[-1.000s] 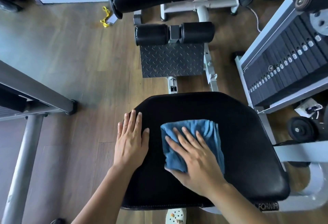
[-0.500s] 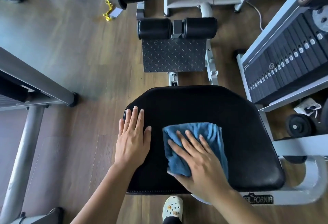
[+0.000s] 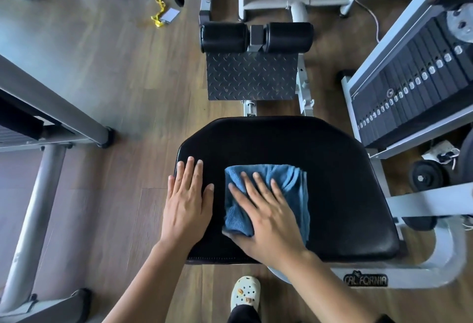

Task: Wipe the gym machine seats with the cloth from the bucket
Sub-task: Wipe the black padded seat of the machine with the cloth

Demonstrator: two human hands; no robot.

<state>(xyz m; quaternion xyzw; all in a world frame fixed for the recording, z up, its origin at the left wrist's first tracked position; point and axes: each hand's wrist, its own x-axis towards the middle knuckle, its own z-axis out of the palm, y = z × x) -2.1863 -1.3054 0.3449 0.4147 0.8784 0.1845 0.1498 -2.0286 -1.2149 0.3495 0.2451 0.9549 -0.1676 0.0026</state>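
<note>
Partly hidden under the right hand [image 3: 268,217], whose straight fingers are spread and pressing on it, a folded blue cloth [image 3: 289,177] lies toward the near edge of the black padded seat [image 3: 332,182]. The left hand [image 3: 188,200] rests flat on the seat's left edge, fingers together. A black weight stack [image 3: 414,79] to the right is cut off.

We see a wooden floor [image 3: 115,79] with a yellow strap [image 3: 159,13] lying on it, a tread-patterned footplate [image 3: 252,75] touching two black roller pads [image 3: 256,37], and a weight stack [image 3: 414,84] at right.
</note>
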